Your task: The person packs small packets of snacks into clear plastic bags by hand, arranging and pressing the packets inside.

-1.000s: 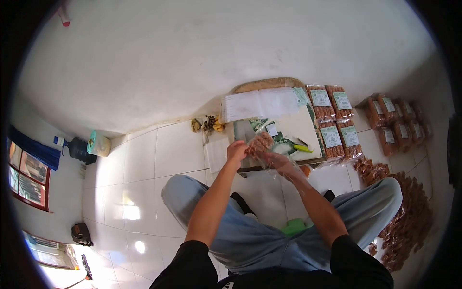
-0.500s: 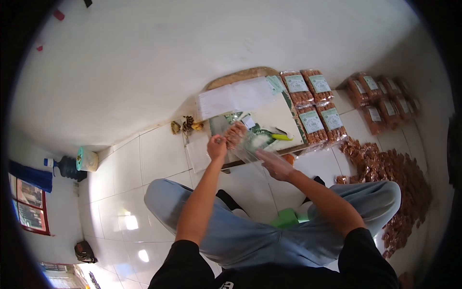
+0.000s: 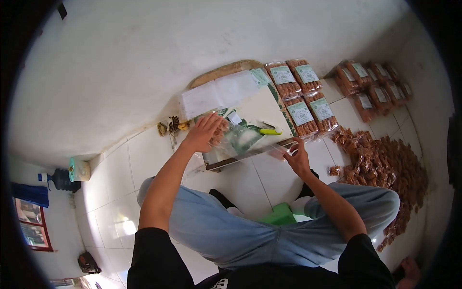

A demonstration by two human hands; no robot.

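Over a low, wood-edged table with a white-and-green top [image 3: 260, 110], a clear plastic bag of brown, lumpy pieces [image 3: 220, 137] is stretching between a person's hands, its contents bunching at the left end. The left hand [image 3: 203, 132] is lying over that end, fingers extended — whether it is gripping underneath, one cannot tell — while the right hand [image 3: 299, 156] is pinching the bag's loose film. This bag is looking only partly filled. A yellow-green cutter [image 3: 270, 131] is resting nearby, below stacked whitish sheets [image 3: 214, 95]. To the right, four plump clear packs with pale green labels [image 3: 299, 112] are lying in two rows, seemingly finished; more labelled packs [image 3: 368, 87] are sitting beyond. Much is apparently remaining: glossy brown pieces [image 3: 373, 161] are covering the floor beside the right knee.
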